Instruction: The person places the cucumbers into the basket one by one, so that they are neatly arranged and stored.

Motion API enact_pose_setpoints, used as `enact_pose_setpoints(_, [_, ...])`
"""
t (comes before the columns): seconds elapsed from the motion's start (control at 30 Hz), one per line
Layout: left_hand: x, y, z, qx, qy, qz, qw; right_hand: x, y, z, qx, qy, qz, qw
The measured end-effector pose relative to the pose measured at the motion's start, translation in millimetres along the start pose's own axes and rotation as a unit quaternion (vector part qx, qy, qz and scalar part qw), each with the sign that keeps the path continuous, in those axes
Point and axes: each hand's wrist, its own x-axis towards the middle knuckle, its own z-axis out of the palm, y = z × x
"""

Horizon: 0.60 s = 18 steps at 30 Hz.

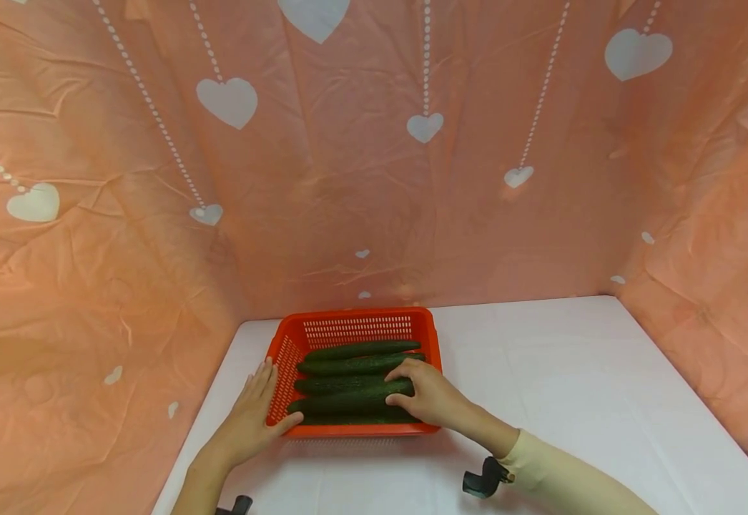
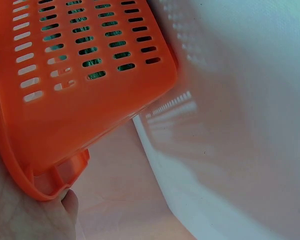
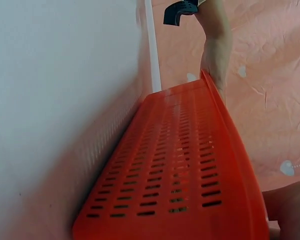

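Note:
An orange-red plastic basket (image 1: 355,430) with slotted walls holds several long dark green cucumbers (image 1: 348,367), lying side by side, crosswise. My left hand (image 1: 252,413) rests against its left rim with fingers stretched out, the thumb over the front left corner. In the left wrist view, part of that hand (image 2: 25,210) shows at the rim. My right hand (image 1: 435,393) reaches in over the right side and grips the right end of a cucumber (image 1: 348,400) near the front, between thumb and fingers. The right wrist view mostly shows the basket's outer wall (image 3: 165,165), which hides the cucumbers.
The basket stands on a white-covered table (image 1: 541,372), toward its left side. An orange-pink sheet (image 1: 322,186) with white hearts hangs behind and at both sides. A black wrist mount (image 1: 486,478) sits at the right wrist.

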Motion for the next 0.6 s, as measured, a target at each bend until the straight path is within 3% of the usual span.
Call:
enact_pose_setpoints(0.4, [0.7,-1.6,1.2,-0.008,0.003,-0.001,1.0,2.9,-8,1,0.02,-0.044,0.022,0.9986])
enact_pose_setpoints(0.6, [0.4,-3.1,1.7,0.001,0.007,0.001,1.0,-5.9,-3,-12,0.009,-0.018,0.015,0.9997])
